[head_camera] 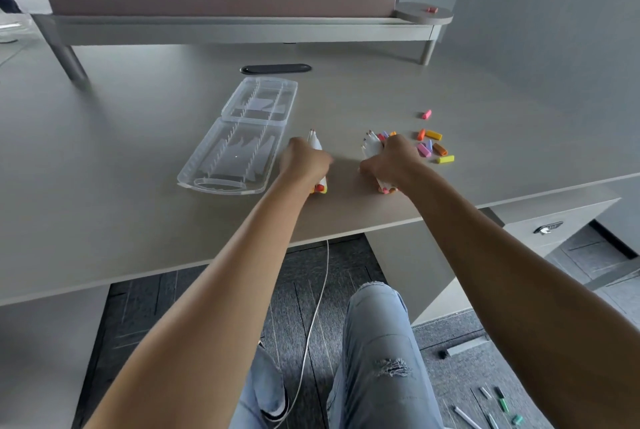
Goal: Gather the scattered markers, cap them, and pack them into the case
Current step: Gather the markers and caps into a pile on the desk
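Observation:
My left hand [303, 161] grips a small bundle of white uncapped markers [314, 141], tips pointing away from me, coloured ends toward the desk edge. My right hand [388, 160] grips a larger bundle of uncapped markers [372, 146] the same way. A clear plastic case [239, 137] lies open and flat to the left of my left hand, with ribbed slots in both halves and nothing in them. Loose caps [433, 146] in pink, orange, yellow and purple lie scattered right of my right hand; one pink cap [426, 114] sits farther back.
The grey desk [138, 151] has a raised shelf at the back with a small red piece [431, 9] on its round end. A black oval cable port [275, 68] is behind the case. Several pens [498, 404] lie on the floor at lower right.

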`<state>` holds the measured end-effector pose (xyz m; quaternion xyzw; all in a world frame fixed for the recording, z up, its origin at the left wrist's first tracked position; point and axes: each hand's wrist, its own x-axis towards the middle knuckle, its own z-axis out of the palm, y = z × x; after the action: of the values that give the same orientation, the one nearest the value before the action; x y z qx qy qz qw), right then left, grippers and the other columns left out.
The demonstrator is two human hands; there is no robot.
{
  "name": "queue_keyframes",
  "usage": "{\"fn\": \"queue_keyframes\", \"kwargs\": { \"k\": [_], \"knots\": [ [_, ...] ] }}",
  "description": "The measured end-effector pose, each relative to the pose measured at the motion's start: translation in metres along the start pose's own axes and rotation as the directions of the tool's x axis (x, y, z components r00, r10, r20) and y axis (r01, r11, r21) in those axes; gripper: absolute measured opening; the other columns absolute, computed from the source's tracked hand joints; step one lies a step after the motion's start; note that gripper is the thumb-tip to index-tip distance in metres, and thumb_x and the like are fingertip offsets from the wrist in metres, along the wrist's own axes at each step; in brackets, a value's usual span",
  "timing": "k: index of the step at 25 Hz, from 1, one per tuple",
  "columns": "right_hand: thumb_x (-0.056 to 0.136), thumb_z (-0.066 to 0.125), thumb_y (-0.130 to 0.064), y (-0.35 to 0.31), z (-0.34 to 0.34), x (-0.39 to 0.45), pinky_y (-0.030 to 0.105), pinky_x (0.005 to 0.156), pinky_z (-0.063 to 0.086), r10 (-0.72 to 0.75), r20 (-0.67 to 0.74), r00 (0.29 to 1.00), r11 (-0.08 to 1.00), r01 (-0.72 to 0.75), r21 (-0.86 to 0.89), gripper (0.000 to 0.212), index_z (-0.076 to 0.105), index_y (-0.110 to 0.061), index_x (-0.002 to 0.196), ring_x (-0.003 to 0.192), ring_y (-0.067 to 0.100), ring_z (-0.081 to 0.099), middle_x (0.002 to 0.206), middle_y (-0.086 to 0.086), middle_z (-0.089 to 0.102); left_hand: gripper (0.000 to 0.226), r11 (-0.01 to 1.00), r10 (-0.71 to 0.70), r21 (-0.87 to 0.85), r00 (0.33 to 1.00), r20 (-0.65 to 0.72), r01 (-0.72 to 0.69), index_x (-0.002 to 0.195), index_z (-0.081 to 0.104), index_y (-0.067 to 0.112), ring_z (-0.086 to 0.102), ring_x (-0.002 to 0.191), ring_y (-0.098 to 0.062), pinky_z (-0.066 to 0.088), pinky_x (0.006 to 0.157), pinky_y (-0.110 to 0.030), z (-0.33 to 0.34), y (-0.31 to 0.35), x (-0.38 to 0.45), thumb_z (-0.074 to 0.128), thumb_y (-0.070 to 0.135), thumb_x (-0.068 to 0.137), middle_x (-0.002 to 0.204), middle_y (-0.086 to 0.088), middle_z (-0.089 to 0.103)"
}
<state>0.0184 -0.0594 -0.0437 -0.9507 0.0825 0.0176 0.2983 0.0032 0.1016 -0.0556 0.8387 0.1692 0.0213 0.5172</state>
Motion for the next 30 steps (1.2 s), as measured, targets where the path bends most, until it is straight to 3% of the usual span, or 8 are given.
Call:
{"fn": "queue_keyframes", "kwargs": {
  "k": [2,6,9,11,14,22,26,30],
  "knots": [
    [0.083,0.076,-0.022,0.002,-0.003,0.002,0.028,0.056,0.044,-0.022,-0.004,1.0,0.993,0.022,-0.113,0.027,0.059,-0.006,0.096,0.066,0.02,0.055,0.075,0.005,0.053,0.018,0.99,0.046,0.133,0.998,0.039,-0.051,0.09,0.052,0.002,0.067,0.076,-0.032,0.045,0.054,-0.028,0.006,0.011,-0.004,0.067,0.013,0.086,0.091,-0.016,0.066],
    [0.083,0.081,-0.031,0.004,-0.011,0.009,0.028,0.051,0.037,-0.026,0.04,0.999,0.99,0.031,-0.137,0.034,0.06,-0.006,0.096,0.07,0.02,0.052,0.075,0.004,0.05,0.037,0.91,0.084,0.39,0.984,0.154,-0.139,0.115,0.064,-0.002,0.068,0.096,-0.03,0.048,0.067,-0.027,0.008,0.03,-0.005,0.073,0.02,0.087,0.109,-0.017,0.069],
    [0.082,0.084,-0.039,0.01,-0.011,0.015,0.027,0.05,0.037,-0.04,0.016,0.999,0.993,0.041,-0.113,0.041,0.068,-0.005,0.098,0.065,0.016,0.052,0.076,0.005,0.056,0.033,0.881,0.077,0.448,0.98,0.185,-0.154,0.103,0.067,0.002,0.061,0.076,-0.022,0.042,0.051,-0.026,0.005,0.038,-0.005,0.078,0.028,0.085,0.077,-0.007,0.065],
    [0.082,0.083,-0.047,0.015,-0.011,0.018,0.026,0.051,0.036,-0.049,-0.002,0.999,0.99,0.049,-0.132,0.048,0.07,-0.004,0.098,0.063,0.014,0.049,0.077,0.005,0.059,0.026,0.894,0.096,0.424,0.986,0.135,-0.145,0.085,0.061,0.005,0.055,0.063,-0.016,0.037,0.046,-0.025,0.007,0.034,-0.006,0.078,0.025,0.085,0.058,-0.002,0.055],
    [0.088,0.076,-0.047,0.025,-0.01,0.014,0.025,0.051,0.034,-0.075,-0.058,0.995,0.992,0.069,-0.108,0.048,0.07,0.001,0.092,0.066,0.02,0.05,0.071,0.008,0.056,0.038,0.912,0.147,0.384,0.989,0.023,-0.144,0.068,0.046,0.01,0.059,0.068,-0.024,0.03,0.042,-0.024,0.011,0.021,-0.013,0.079,0.024,0.082,0.068,-0.005,0.051],
    [0.092,0.068,-0.036,0.056,0.009,-0.019,0.041,0.081,0.06,-0.185,-0.291,0.939,0.982,0.183,-0.034,0.031,0.072,-0.017,0.116,0.09,0.019,0.067,0.103,-0.002,0.073,0.037,0.857,0.328,0.466,0.931,-0.163,-0.22,0.065,0.039,0.014,0.054,0.064,-0.028,0.031,0.051,-0.029,0.015,-0.012,-0.046,0.06,0.025,0.094,0.068,-0.003,0.048],
    [0.092,0.069,-0.04,0.055,0.011,-0.026,0.039,0.078,0.059,-0.194,-0.307,0.932,0.979,0.202,-0.006,0.026,0.072,-0.02,0.108,0.089,0.016,0.066,0.1,-0.005,0.071,0.015,0.832,0.374,0.486,0.918,-0.133,-0.269,0.087,0.056,0.01,0.06,0.083,-0.032,0.036,0.063,-0.032,0.014,-0.019,-0.048,0.062,0.023,0.093,0.096,-0.012,0.061],
    [0.088,0.07,-0.049,0.051,0.009,-0.03,0.034,0.068,0.054,-0.151,-0.279,0.948,0.987,0.161,0.011,0.026,0.065,-0.023,0.091,0.079,0.013,0.061,0.085,-0.008,0.065,0.032,0.822,0.38,0.497,0.918,-0.115,-0.278,0.119,0.062,0.009,0.064,0.097,-0.033,0.046,0.07,-0.035,0.013,-0.02,-0.05,0.062,0.029,0.095,0.119,-0.012,0.061]
  ]
}}
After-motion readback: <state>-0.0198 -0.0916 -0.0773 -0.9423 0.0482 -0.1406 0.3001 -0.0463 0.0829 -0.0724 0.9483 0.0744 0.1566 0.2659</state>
